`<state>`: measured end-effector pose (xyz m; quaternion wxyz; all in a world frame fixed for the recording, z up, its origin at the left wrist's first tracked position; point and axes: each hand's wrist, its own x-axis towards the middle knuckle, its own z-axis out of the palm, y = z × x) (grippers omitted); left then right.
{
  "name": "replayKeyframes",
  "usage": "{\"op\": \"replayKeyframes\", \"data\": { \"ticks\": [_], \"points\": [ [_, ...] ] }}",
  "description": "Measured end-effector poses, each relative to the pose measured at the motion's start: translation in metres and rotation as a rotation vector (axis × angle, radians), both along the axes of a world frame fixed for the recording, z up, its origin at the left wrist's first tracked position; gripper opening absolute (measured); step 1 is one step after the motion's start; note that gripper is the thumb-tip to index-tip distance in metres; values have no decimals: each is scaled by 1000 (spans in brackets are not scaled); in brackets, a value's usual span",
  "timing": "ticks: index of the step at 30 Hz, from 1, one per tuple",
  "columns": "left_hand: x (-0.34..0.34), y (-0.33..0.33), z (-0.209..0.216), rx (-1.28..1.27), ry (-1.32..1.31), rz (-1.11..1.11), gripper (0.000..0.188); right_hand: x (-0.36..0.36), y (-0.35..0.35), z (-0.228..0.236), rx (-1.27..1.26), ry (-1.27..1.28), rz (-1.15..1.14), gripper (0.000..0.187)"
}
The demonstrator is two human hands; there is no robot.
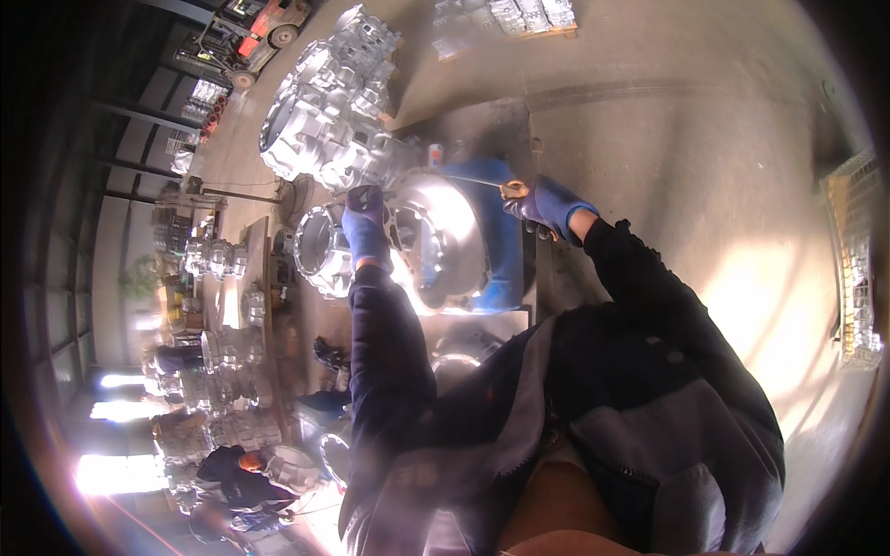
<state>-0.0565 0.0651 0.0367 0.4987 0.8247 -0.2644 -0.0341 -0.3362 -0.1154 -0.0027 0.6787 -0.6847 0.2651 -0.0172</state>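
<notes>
A large silver metal housing [451, 218] with a wide round opening lies before me on a blue surface [505, 246]. My left hand [365, 221], in a blue and dark glove, is closed at the left side of this housing, its fingers curled on the metal. To the right, my gloved right hand [553, 206] grips a thin rod-like file by its wooden handle [513, 190]. The file's shaft [471, 180] points left across the far part of the housing. Glare hides where its tip ends.
Another ring-shaped housing [323, 250] stands left of my left hand. Stacked silver castings [329, 116] rise at the far left, beside a small white bottle [436, 155]. A red forklift [260, 37] is farther off. A co-worker [243, 477] bends over parts at lower left.
</notes>
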Motion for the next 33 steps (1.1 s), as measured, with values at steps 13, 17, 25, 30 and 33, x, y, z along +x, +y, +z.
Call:
{"op": "replayKeyframes", "data": {
  "ticks": [13,17,25,30,33],
  "points": [
    [-1,-1,-1,-90,143,-53,31,0,-4,-18,214,148,-157,15],
    [-1,2,-2,-23,66,6,26,5,-8,-24,179,136,-85,14],
    [2,1,-2,-32,86,17,25,1,-13,-43,-50,113,5,19],
    [14,2,-11,10,75,16,28,3,-15,-64,157,222,-110,19],
    [21,2,-15,89,28,42,32,3,-16,-75,132,200,-152,23]
  ]
}}
